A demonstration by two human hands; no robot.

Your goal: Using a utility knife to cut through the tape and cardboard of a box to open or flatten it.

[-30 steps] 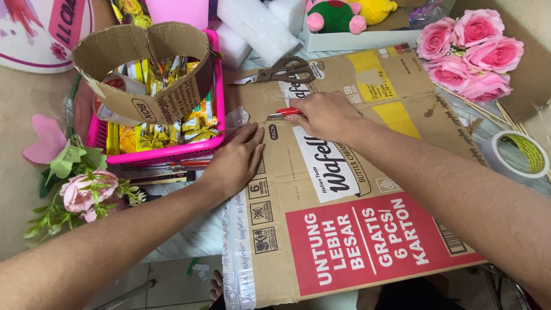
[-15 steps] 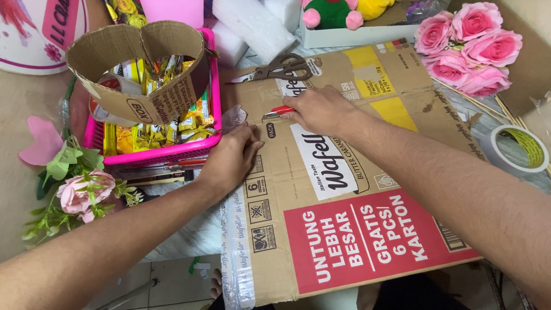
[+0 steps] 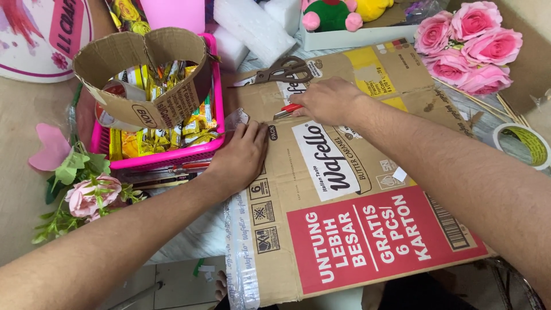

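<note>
Head view looks down on a flattened cardboard sheet [image 3: 356, 189], the biggest thing here, with a pink basket [image 3: 213, 92] of snack packets just beside its left edge and scissors [image 3: 284, 70] lying on its far end. On that left edge the left hand [image 3: 241, 158] lies open and flat, gripping nothing, seemingly to keep the sheet from sliding. Near the scissors, the right hand [image 3: 330, 100] is closed over a red-handled cutter [image 3: 288, 109], whose tip the fingers hide, so blade contact is unclear.
</note>
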